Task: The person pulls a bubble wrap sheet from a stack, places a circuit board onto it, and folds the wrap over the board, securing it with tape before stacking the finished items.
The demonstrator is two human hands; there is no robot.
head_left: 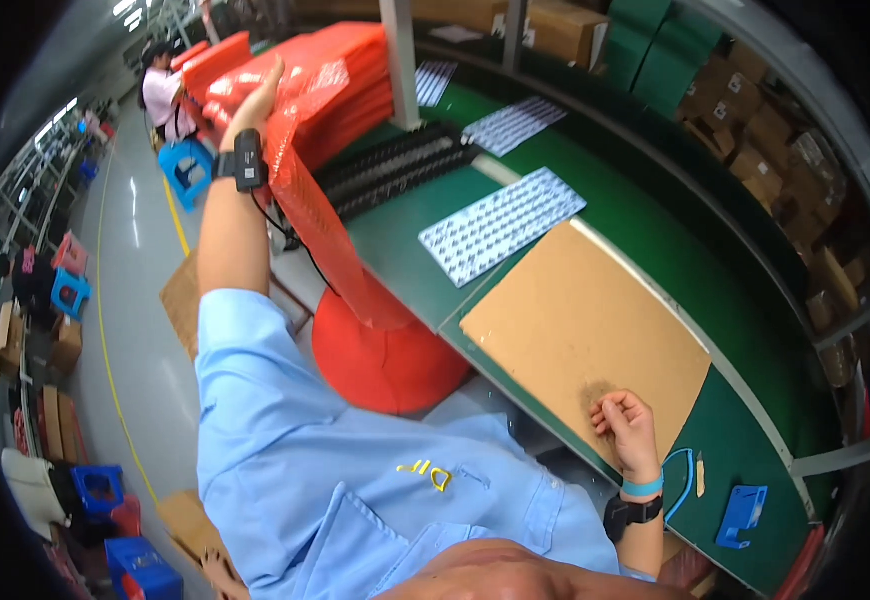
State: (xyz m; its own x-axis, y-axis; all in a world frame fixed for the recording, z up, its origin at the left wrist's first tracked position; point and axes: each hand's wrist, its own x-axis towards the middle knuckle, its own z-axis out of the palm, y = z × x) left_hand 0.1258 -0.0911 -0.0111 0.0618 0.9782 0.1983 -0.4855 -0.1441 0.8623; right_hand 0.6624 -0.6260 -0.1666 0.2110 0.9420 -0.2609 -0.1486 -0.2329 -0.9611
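Note:
My left arm reaches far out to a stack of red bubble-wrap bags (355, 75). There my left hand (253, 103) is closed on a red bubble-wrap bag (300, 195), which hangs down past the table edge beside my forearm. Red plastic hides part of those fingers. Over the near end of a brown cardboard sheet (585, 320), my right hand (627, 425) is curled into a loose fist with nothing visible in it. A dark smudge on the cardboard shows beside its fingertips. Beyond the cardboard lies a pale panel (503, 227) with rows of small dark marks.
More patterned panels (515, 124) lie farther along the green bench, beside a black ribbed strip (395, 170). A red round stool (380, 360) stands under the bench edge. Near my right wrist are a blue cord, a small cutter (700, 474) and a blue holder (742, 517).

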